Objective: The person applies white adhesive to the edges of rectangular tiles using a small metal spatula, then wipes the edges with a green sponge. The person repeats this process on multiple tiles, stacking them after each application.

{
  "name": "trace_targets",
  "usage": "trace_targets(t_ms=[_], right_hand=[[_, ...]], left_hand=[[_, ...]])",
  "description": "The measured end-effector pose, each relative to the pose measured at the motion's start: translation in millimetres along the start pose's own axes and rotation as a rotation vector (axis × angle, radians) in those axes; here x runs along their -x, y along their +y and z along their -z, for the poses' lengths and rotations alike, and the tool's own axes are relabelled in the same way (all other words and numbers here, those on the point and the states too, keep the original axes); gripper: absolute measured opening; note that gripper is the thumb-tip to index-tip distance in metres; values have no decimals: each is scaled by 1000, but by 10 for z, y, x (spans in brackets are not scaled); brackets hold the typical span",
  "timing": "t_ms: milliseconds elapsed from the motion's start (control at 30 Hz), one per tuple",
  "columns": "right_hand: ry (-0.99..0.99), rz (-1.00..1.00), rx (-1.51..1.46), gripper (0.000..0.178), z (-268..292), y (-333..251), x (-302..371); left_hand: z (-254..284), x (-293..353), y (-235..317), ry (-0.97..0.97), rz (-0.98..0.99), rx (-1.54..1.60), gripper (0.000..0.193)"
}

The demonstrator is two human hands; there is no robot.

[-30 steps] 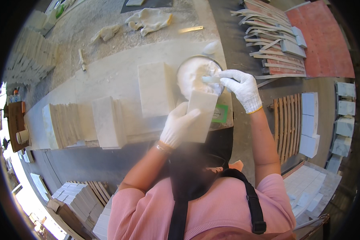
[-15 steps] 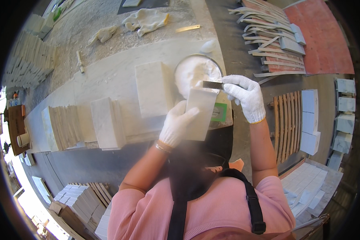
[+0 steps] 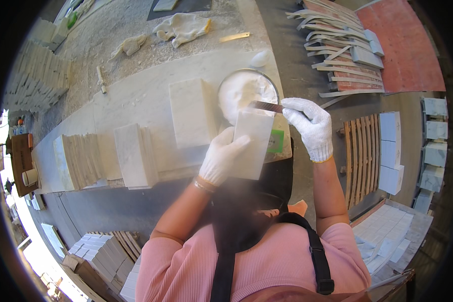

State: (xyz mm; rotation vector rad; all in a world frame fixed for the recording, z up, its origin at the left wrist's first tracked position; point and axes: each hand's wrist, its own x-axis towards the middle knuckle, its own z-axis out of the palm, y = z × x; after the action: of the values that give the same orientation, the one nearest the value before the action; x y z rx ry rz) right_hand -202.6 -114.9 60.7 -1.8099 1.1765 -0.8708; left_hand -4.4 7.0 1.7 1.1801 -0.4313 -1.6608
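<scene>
A: Main object?

B: Pale stone tile (image 3: 253,146), flat rectangular slab, smooth matte face, light veining. Held above the near edge of the table (image 3: 136,95), just near of the bowl.

A: Long axis?

B: Runs near to far, tipped slightly. Its far short edge points at the bowl (image 3: 246,90), its near short edge points back toward the person.

A: Hands?

B: Left hand (image 3: 221,157), white knit glove, fingers wrapped on the tile's left long edge, gripping it. Right hand (image 3: 309,126), same glove type, fingers clenched around the handle of a putty knife (image 3: 267,106). The knife's long axis runs left to right, its dark flat blade pointing left over the tile's far edge and reaching the bowl rim.

A: The bowl?

B: Round, thin metal-looking rim, filled with white paste, lumpy surface. Sits on the table's right end.

A: Anything else around?

B: 1 more pale slab (image 3: 191,113) lying flat just left of the bowl. Further left, stacked tiles (image 3: 133,156) on edge, tan and white bands showing. Table top is pale stone, dusty. Crumpled white spare gloves (image 3: 183,26) at the far side, well apart. Green patch just right of the held tile, can't tell what it is. Right of the table, a heap of thin stone strips (image 3: 337,40) on the floor.
</scene>
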Motion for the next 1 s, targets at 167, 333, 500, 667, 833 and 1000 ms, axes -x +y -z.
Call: trace_targets(t_ms=[167,333,500,667,833,1000], right_hand=[[-94,-267,-171,20,31,-61,-61],[-176,-349,-266,20,3,-45,-150],[-180,-344,-162,22,79,-10,-156],[-153,-378,-234,21,145,-60,-160],[-175,-291,-273,20,58,-92,-211],[-182,-329,-198,21,52,-55,-220]], left_hand=[[-33,25,38,-4,17,23,31],[-45,44,81,-10,19,-10,31],[-25,78,123,4,-1,-55,30],[3,74,121,12,-4,-80,30],[27,63,112,2,12,-114,30],[35,82,125,10,-16,-130,30]])
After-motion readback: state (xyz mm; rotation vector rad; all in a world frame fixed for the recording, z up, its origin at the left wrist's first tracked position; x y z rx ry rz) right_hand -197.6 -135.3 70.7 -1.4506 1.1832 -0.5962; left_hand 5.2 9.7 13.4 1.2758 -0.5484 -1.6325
